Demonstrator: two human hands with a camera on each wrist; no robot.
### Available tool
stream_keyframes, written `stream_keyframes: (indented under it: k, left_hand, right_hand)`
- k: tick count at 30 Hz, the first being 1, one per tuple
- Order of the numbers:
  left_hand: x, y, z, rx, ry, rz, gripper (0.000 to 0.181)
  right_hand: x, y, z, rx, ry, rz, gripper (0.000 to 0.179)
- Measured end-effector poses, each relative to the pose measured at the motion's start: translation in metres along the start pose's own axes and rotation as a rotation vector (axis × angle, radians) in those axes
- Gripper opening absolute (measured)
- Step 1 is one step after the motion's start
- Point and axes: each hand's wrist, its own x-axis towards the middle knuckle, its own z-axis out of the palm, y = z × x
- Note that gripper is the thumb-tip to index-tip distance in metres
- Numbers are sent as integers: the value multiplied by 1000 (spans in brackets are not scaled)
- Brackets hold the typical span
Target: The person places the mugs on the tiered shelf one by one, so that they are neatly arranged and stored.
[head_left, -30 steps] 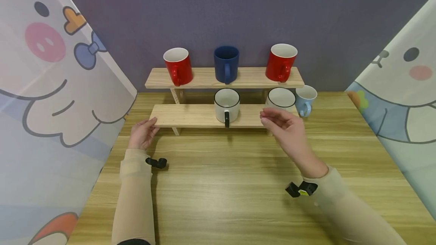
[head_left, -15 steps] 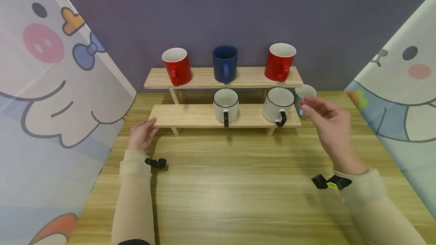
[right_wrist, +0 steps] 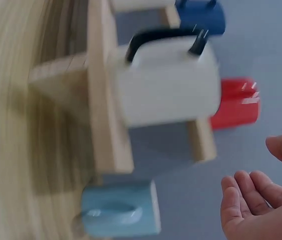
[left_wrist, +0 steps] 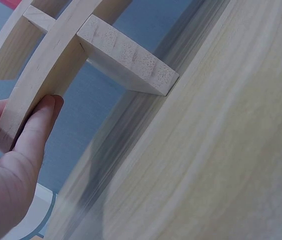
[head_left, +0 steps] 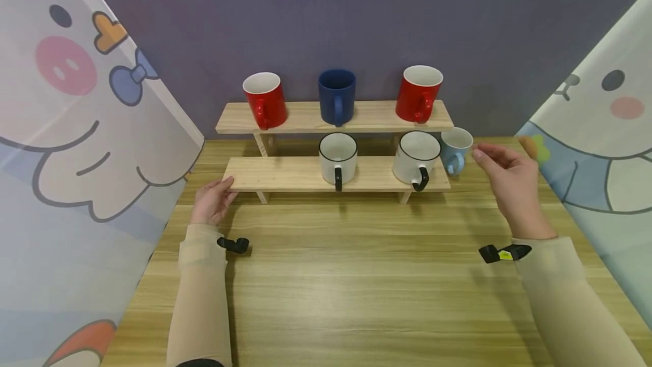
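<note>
My left hand (head_left: 211,201) pinches the left end of the lower board (head_left: 277,174) of a two-tier wooden shelf; the left wrist view shows thumb and fingers on either side of the board (left_wrist: 46,75). Off the shelf's right end, my right hand (head_left: 511,186) hovers with nothing in it, thumb and fingers apart in the right wrist view. Just left of its fingertips, a light blue mug (head_left: 453,152) stands on the table, handle toward me. Two white mugs with black rims and handles, one mid-board (head_left: 333,160) and one at the right (head_left: 414,160), stand on the lower tier.
Along the upper board (head_left: 305,118) stand a red mug (head_left: 271,105), a dark blue mug (head_left: 338,98) and a second red mug (head_left: 415,101). Behind the shelf rises a grey wall (head_left: 285,21). Cartoon-printed panels flank the wooden table (head_left: 346,276) on both sides.
My right hand has moved right, from in front of the right white mug, past the light blue mug, uncovering both. The left hand stays on the board.
</note>
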Motion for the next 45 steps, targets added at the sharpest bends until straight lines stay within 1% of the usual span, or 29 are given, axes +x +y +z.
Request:
stream_keyframes:
  k: [3,7,9,13,16,19,21,24,26,30,33,37,41,45]
  left_hand:
    - [1,0,0,1,-1,0,33]
    - [2,-1,-1,1,-2,6,31]
    - [3,-1,-1,-1,0,7,31]
    - [3,-1,-3,-8,4,3,33]
    - [3,-1,-3,-12,3,0,34]
    - [3,-2,-2,-8,-3,5,33]
    - [3,-2,-2,-3,-6,9,33]
    - [2,-1,-2,6,-6,10,30]
    - [1,-1,-1,7,-5,8,28]
    - [1,0,-1,-2,-5,2,27]
    - [2,0,-1,-8,-11,-1,28]
    - [2,-1,-1,-5,-11,3,25]
    - [2,-1,-1,1,0,8,22]
    - [2,-1,0,-4,2,7,24]
  right_hand:
    - [11,14,-4,-65,-18,13,43]
    - [22,33,-9,-89,-70,48,50]
    - [27,39,-10,-103,-106,85,55]
    - [37,52,-8,-95,-174,167,63]
    - [44,60,-5,-100,-191,199,65]
    - [50,68,-1,-115,-191,204,66]
    - [54,72,3,-102,-189,205,66]
    - [57,78,9,-111,-200,214,69]
    - [59,82,13,-135,-198,227,72]
    - [64,90,16,-222,-194,231,73]
    - [67,96,17,-246,-217,231,71]
    - [70,101,19,-196,-255,229,68]
    - [72,101,23,-192,-232,209,64]
    - [73,102,27,-146,-201,203,60]
